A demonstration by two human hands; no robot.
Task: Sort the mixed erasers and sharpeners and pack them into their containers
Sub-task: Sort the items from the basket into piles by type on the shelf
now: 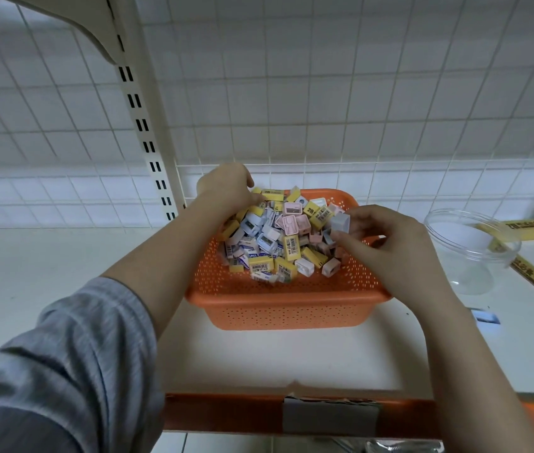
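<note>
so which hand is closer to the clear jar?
Right. The right hand holds a grey sharpener over the basket, just left of the clear jar; the left hand is at the basket's far-left corner.

The person's left arm, in a pushed-up grey sleeve (63, 354), is reaching from seven o'clock toward twelve, its left hand (226, 188) curling knuckles-up with fingertips pointing down. The bare right arm is coming in from five o'clock, the right hand (386, 240) pinching with thumb and fingers curled toward nine o'clock.
</note>
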